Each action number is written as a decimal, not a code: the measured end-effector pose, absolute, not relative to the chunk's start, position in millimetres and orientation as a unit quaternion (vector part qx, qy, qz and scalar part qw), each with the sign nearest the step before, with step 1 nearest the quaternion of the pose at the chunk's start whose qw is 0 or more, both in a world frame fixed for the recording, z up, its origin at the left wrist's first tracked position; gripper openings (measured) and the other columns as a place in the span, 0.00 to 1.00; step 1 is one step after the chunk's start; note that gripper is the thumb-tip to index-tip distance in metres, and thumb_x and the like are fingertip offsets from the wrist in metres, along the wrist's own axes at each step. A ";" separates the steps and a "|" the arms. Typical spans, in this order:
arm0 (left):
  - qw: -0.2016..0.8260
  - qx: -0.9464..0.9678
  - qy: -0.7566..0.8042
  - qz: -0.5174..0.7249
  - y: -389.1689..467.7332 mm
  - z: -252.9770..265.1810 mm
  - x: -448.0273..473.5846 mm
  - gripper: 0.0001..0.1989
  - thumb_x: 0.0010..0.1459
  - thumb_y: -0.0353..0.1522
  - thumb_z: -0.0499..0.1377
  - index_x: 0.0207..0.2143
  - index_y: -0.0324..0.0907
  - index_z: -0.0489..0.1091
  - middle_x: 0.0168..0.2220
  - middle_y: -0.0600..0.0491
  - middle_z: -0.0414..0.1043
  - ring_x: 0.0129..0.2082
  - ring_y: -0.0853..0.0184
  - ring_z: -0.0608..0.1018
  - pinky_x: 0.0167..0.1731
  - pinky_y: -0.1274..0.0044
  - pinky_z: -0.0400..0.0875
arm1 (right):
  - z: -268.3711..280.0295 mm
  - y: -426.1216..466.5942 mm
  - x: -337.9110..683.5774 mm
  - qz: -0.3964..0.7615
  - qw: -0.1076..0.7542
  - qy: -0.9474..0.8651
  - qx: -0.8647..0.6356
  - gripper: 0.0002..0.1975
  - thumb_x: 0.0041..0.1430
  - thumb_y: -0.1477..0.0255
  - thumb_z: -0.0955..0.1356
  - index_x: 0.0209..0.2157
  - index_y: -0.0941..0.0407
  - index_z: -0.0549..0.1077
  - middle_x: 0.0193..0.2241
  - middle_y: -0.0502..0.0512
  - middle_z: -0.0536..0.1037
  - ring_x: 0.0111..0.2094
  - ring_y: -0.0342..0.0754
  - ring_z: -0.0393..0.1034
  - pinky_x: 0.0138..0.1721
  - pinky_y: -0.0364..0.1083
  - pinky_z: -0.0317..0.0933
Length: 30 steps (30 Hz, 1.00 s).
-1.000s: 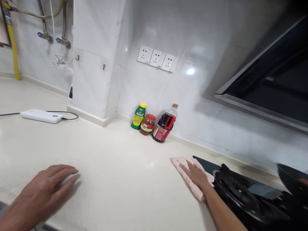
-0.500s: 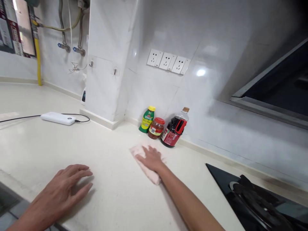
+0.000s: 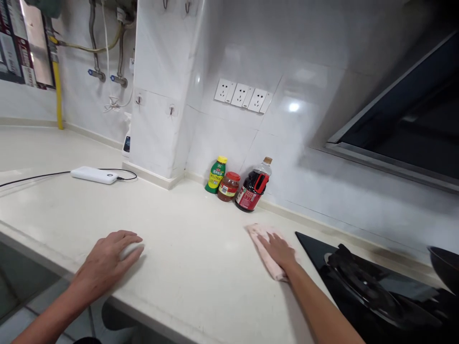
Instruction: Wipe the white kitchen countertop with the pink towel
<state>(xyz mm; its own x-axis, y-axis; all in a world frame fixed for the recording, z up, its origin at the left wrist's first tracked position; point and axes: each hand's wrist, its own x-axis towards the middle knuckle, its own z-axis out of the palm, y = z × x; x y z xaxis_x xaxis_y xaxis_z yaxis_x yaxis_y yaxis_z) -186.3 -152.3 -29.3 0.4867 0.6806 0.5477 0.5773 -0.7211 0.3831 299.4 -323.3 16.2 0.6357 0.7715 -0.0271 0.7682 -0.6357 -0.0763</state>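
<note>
My right hand [image 3: 278, 250] lies flat on a pale pink cloth [image 3: 265, 260], fingers somewhat spread, pressing it against the white countertop [image 3: 201, 286]. The cloth is spread out left of the black stove and slightly blurred. Near the counter's front edge, my left hand [image 3: 113, 255] rests with curved fingers and the thumb apart from them. A whitish patch shows between its thumb and fingers, which looks like bare counter. Against the wall stand a green squeeze bottle [image 3: 216, 176] with a yellow cap, a red-lidded jar [image 3: 228, 187] and a soy sauce bottle [image 3: 253, 186] with a red handle.
A white power bank [image 3: 93, 175] with a black cable [image 3: 36, 179] lies on the left of the counter. The black gas stove [image 3: 358, 282] occupies the right, with part of a dark pan [image 3: 446, 267] beyond. A range hood [image 3: 401, 124] overhangs it. A wall pillar [image 3: 158, 105] juts out.
My right hand has slid the cloth rightward along the counter, from in front of the bottles to near the stove. My left hand's thumb and fingers have come closer together. The view has shifted slightly.
</note>
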 end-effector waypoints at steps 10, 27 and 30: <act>0.036 0.866 0.371 0.333 -167.5 -14.9 -176.6 0.19 0.64 0.44 0.49 0.43 0.47 0.76 0.47 0.47 0.78 0.48 0.54 0.77 0.44 0.64 0.68 | -5.5 -433.6 253.0 0.023 0.015 -0.296 -0.955 0.39 0.65 0.46 0.52 0.71 0.52 0.51 0.72 0.63 0.48 0.71 0.70 0.42 0.65 0.72 0.43; 0.044 0.864 0.419 0.273 -165.6 -12.9 -180.5 0.20 0.60 0.44 0.54 0.46 0.47 0.78 0.55 0.42 0.74 0.58 0.45 0.72 0.53 0.54 0.65 | 13.2 -373.6 45.2 0.086 0.110 -0.632 -0.763 0.29 0.69 0.52 0.58 0.67 0.47 0.61 0.71 0.52 0.52 0.71 0.60 0.42 0.69 0.65 0.38; 0.042 0.869 0.418 0.261 -158.0 -17.6 -183.7 0.22 0.61 0.46 0.52 0.48 0.47 0.78 0.56 0.42 0.73 0.59 0.45 0.70 0.54 0.55 0.65 | 3.9 -418.3 78.1 0.071 0.128 -0.555 -0.819 0.31 0.68 0.49 0.57 0.66 0.47 0.62 0.71 0.51 0.54 0.71 0.59 0.43 0.69 0.64 0.40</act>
<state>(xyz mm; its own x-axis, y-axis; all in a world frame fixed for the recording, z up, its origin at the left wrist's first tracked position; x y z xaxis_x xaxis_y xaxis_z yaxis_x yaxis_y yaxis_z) -183.7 -158.0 -17.6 0.5140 0.7485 0.4189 0.7048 -0.6469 0.2911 78.1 -418.3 3.9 0.3731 0.9274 0.0253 0.8911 -0.3506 -0.2883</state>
